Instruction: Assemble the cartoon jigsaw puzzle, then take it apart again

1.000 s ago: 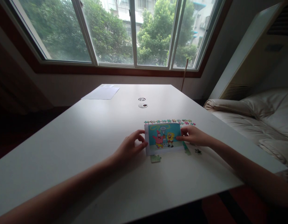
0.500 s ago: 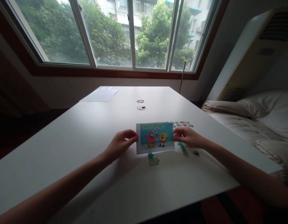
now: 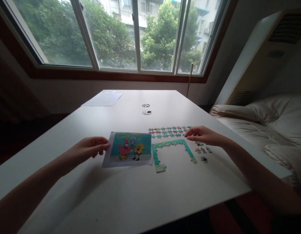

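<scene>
My left hand [image 3: 95, 146] pinches the left edge of a picture card [image 3: 131, 148] showing cartoon figures on a blue-green ground. The card tilts toward me just left of a partly joined jigsaw puzzle frame [image 3: 168, 143], whose top and sides stand in green and teal pieces. My right hand [image 3: 200, 135] hovers over the frame's top right corner, near the rows of loose puzzle pieces [image 3: 169, 131]. Its fingers are loosely bent and apart, with nothing visible in them. More loose pieces [image 3: 201, 150] lie below the right hand.
The white table [image 3: 104, 195] holds white paper sheets [image 3: 103, 99] at the far left and two round metal-looking discs [image 3: 147, 112] toward the back. A window [image 3: 138, 35] is beyond it. A pale sofa [image 3: 252, 126] stands along the right.
The picture card has moved left with my left hand, uncovering the puzzle frame and rows of pieces. My right hand has let go of the card and risen slightly.
</scene>
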`<state>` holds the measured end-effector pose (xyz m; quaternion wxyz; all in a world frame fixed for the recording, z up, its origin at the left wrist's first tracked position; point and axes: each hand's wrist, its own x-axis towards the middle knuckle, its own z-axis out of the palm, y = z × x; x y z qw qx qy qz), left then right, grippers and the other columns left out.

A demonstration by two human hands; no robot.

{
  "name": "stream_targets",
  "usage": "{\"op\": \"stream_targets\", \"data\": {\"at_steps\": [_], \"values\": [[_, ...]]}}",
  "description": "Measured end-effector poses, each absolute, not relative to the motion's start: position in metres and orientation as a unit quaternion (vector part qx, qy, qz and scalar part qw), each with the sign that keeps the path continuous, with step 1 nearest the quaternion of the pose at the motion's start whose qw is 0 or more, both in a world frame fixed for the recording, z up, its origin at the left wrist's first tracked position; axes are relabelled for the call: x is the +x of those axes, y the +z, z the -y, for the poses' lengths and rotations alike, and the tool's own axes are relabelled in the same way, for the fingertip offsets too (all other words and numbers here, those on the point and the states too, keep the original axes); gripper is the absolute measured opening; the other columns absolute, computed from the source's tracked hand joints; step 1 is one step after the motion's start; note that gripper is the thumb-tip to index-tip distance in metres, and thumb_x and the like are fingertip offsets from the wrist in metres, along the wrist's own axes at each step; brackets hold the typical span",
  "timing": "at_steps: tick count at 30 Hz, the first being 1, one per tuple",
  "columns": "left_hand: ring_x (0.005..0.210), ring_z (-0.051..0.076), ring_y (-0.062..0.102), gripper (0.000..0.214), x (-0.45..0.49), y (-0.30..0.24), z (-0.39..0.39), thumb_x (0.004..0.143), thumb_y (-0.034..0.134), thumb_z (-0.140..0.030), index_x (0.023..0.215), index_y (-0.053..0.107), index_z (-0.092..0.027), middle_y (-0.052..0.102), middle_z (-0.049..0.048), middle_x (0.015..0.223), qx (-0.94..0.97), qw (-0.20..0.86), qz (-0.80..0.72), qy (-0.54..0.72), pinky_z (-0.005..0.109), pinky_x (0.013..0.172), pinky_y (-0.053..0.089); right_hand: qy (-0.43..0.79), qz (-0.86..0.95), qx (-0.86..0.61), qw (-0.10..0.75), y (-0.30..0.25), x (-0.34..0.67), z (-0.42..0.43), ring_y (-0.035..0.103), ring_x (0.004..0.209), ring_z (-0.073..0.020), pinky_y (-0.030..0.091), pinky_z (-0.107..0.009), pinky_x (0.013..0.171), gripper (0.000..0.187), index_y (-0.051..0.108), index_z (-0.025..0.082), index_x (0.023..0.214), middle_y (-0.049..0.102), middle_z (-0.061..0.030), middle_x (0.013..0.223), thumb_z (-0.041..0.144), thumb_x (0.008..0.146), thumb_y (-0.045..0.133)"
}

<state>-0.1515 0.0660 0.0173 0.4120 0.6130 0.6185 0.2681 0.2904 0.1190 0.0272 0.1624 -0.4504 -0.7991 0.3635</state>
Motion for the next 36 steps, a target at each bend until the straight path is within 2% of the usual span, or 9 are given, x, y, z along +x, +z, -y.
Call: {"op": "stream_targets", "data": {"at_steps": [3,6,8,10,13,16,19,22,36], "values": [[0.06,0.018,0.052,0.037,-0.158,0.022,-0.066,0.065,0.063,-0.053,0.08,0.067,-0.019,0.062,0.0019,0.065,0.631,0.371,-0.642,0.229,0.024,0.048,0.038,0.346,0.814,-0.45,0.126,0.031,0.297,-0.12,0.05,0.064,-0.012,0.038,-0.024,0.057,0.038,0.064,0.014,0.092,0.062,-0.0051,0.078,0.047,0.075,0.055],[0.067,0.022,0.057,0.04,-0.165,0.021,-0.067,0.069,0.057,-0.056,0.081,0.066,-0.018,0.065,0.0033,0.072,0.677,0.318,-0.641,0.173,0.028,0.057,0.044,0.31,0.836,-0.447,0.069,0.037,0.309,-0.119,0.052,0.068,-0.0138,0.04,-0.025,0.061,0.032,0.064,0.015,0.087,0.063,-0.005,0.08,0.044,0.074,0.056],[0.075,0.025,0.058,0.047,-0.171,0.017,-0.067,0.071,0.052,-0.059,0.091,0.065,-0.018,0.066,0.0053,0.085,0.701,0.255,-0.649,0.15,0.031,0.063,0.046,0.296,0.844,-0.446,0.015,0.039,0.318,-0.118,0.053,0.071,-0.0152,0.04,-0.026,0.064,0.028,0.064,0.016,0.084,0.064,-0.0046,0.082,0.041,0.073,0.058],[0.086,0.028,0.058,0.059,-0.177,0.012,-0.068,0.071,0.051,-0.062,0.111,0.057,-0.02,0.061,0.0081,0.107,0.721,0.191,-0.65,0.144,0.033,0.068,0.047,0.293,0.843,-0.45,-0.031,0.041,0.327,-0.116,0.054,0.072,-0.0165,0.04,-0.026,0.064,0.026,0.064,0.017,0.081,0.064,-0.0042,0.081,0.04,0.07,0.06],[0.112,0.033,0.046,0.068,-0.183,0.006,-0.067,0.071,0.054,-0.059,0.13,0.041,-0.029,0.045,0.0067,0.132,0.782,0.134,-0.598,0.116,0.038,0.086,0.043,0.287,0.836,-0.464,-0.056,0.039,0.333,-0.114,0.054,0.07,-0.0167,0.039,-0.025,0.061,0.026,0.064,0.017,0.08,0.061,-0.0031,0.077,0.039,0.066,0.063],[0.127,0.036,0.027,0.069,-0.184,0.004,-0.064,0.072,0.056,-0.058,0.134,0.033,-0.038,0.032,0.0036,0.142,0.821,0.119,-0.557,0.043,0.045,0.096,0.033,0.286,0.829,-0.476,-0.064,0.037,0.332,-0.114,0.053,0.067,-0.0158,0.039,-0.025,0.058,0.027,0.063,0.018,0.082,0.059,-0.002,0.074,0.037,0.063,0.065],[0.13,0.036,0.021,0.069,-0.181,0.004,-0.062,0.075,0.052,-0.06,0.136,0.027,-0.04,0.024,0.0043,0.145,0.822,0.141,-0.552,-0.017,0.048,0.098,0.031,0.289,0.827,-0.478,-0.069,0.035,0.329,-0.114,0.053,0.067,-0.0157,0.039,-0.024,0.058,0.026,0.062,0.018,0.08,0.059,-0.0017,0.074,0.036,0.061,0.066],[0.131,0.035,0.02,0.068,-0.179,0.004,-0.061,0.076,0.05,-0.061,0.136,0.027,-0.04,0.025,0.0045,0.145,0.813,0.157,-0.559,-0.038,0.048,0.099,0.03,0.283,0.826,-0.483,-0.072,0.035,0.329,-0.114,0.053,0.068,-0.016,0.039,-0.025,0.059,0.025,0.062,0.018,0.078,0.059,-0.0017,0.074,0.035,0.06,0.067],[0.128,0.038,0.026,0.066,-0.176,0.009,-0.057,0.074,0.055,-0.059,0.133,0.037,-0.035,0.033,0.0082,0.141,0.792,0.154,-0.591,-0.005,0.05,0.097,0.031,0.288,0.827,-0.479,-0.065,0.033,0.327,-0.111,0.05,0.067,-0.0147,0.037,-0.024,0.057,0.019,0.057,0.017,0.073,0.059,-0.0016,0.075,0.031,0.062,0.064]]}}
